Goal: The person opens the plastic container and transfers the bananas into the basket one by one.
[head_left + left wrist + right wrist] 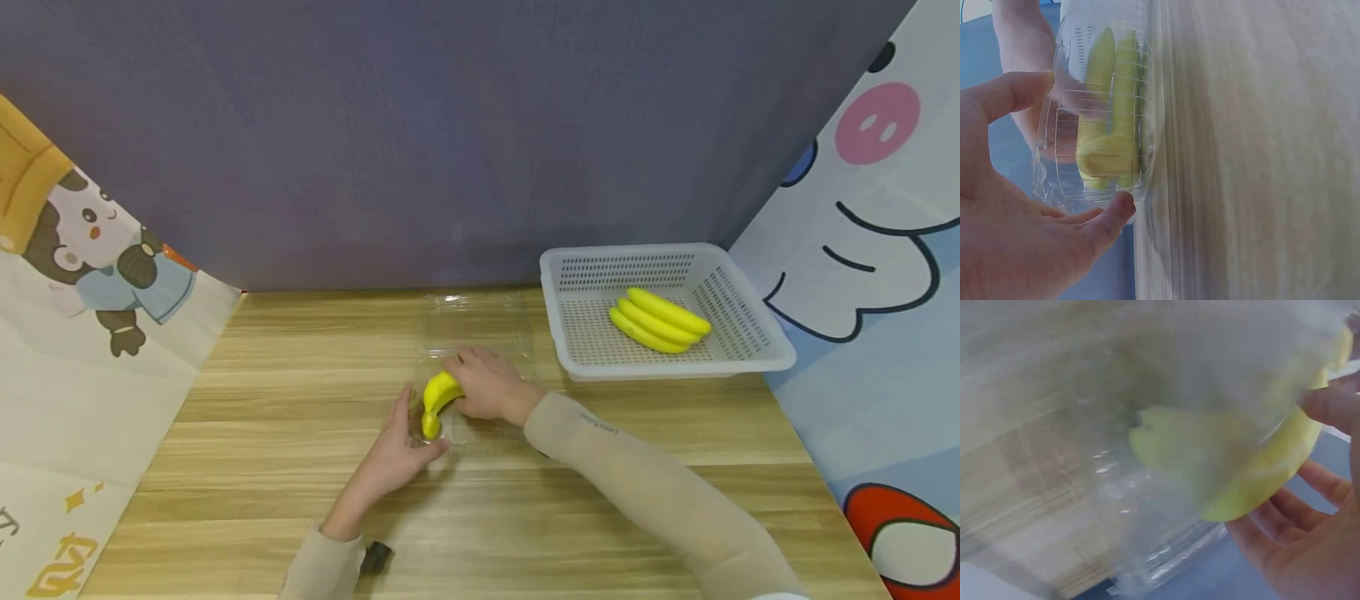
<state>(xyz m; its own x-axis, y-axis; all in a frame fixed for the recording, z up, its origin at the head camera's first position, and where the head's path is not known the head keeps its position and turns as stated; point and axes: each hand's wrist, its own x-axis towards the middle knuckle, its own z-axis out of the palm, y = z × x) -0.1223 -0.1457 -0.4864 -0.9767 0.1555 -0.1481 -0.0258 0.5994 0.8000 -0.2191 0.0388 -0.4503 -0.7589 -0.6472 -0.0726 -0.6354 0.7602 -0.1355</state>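
A clear plastic clamshell box (476, 323) lies on the table with its lid folded back toward the wall. My right hand (487, 385) grips a bunch of yellow bananas (439, 392) from above, over the box's front half. In the right wrist view the thumb and fingers (1294, 512) lie on opposite sides of the bananas (1254, 481), partly blurred behind clear plastic. At the box's left end, my left hand (392, 460) holds it between thumb and fingers. Through the box wall (1047, 147) the left wrist view shows the bananas inside.
To the right stands a white perforated basket (566, 333) with another banana bunch (660, 321) in it. A dark grey wall (375, 150) rises behind the wooden table (277, 400). A small black object (377, 557) is beside my left sleeve. Cartoon-printed panels flank the table.
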